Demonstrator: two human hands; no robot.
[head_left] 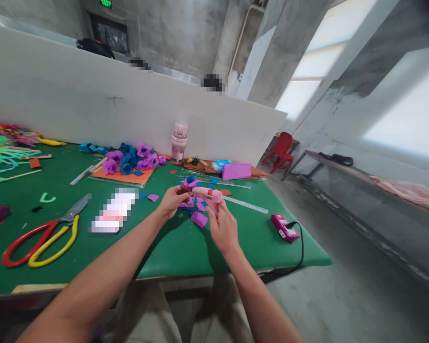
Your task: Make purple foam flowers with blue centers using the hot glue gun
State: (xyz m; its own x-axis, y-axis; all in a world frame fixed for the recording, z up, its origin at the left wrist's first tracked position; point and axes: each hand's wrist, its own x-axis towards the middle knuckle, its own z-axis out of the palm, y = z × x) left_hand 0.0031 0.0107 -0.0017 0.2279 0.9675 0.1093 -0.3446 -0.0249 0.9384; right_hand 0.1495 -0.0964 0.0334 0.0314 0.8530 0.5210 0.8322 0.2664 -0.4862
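Over the middle of the green table, my right hand [224, 228] is closed around the handle of a pink glue gun [214, 202]. A long translucent glue stick [245, 205] juts from the gun's back end to the right. My left hand [173, 200] pinches a small paper flower [190, 182] with a blue centre and purple petals. The gun's nozzle points left, close to the flower; whether they touch I cannot tell. Beneath both hands lie loose purple and blue paper pieces [199, 219].
Finished purple and blue flowers [128, 159] sit on orange sheets at the back. Scissors [53, 233] with red and yellow handles lie left. A pink bottle [179, 145] stands by the white partition [128, 105]. At right is a purple power box [284, 228] with a black cord.
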